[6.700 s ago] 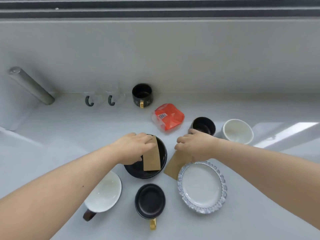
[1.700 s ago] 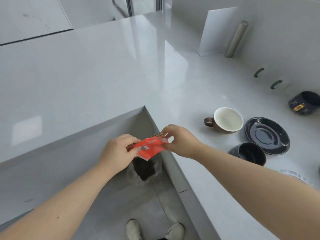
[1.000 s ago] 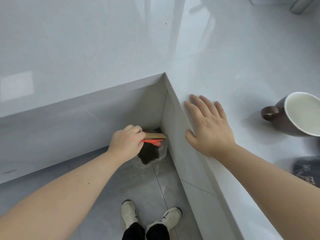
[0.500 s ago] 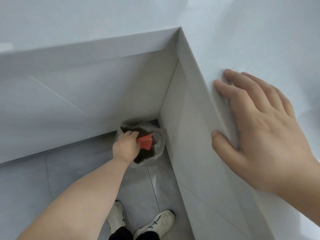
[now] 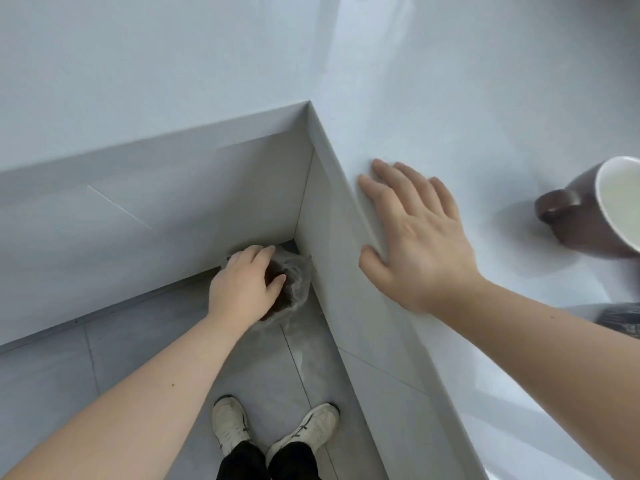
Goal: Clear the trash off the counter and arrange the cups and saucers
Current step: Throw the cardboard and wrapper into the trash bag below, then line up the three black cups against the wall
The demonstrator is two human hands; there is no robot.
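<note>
My left hand (image 5: 244, 287) hangs low over the trash bin (image 5: 296, 284), a small bin lined with a clear bag in the floor corner under the counter. Its fingers are spread and nothing shows in them; the red wrapper and brown paper are out of sight. My right hand (image 5: 420, 237) lies flat and open on the white counter (image 5: 467, 98), at its edge. A brown cup with a white inside (image 5: 592, 216) stands on the counter at the right edge. A dark cup (image 5: 623, 318) is cut off at the right.
The counter forms an inner corner (image 5: 310, 105) above the bin. Grey floor tiles (image 5: 138, 341) lie below, with my two white shoes (image 5: 277, 431) on them.
My left hand has let go of the red wrapper and paper at the bin; they no longer show. The view has pulled back, so the brown cup is in sight again.
</note>
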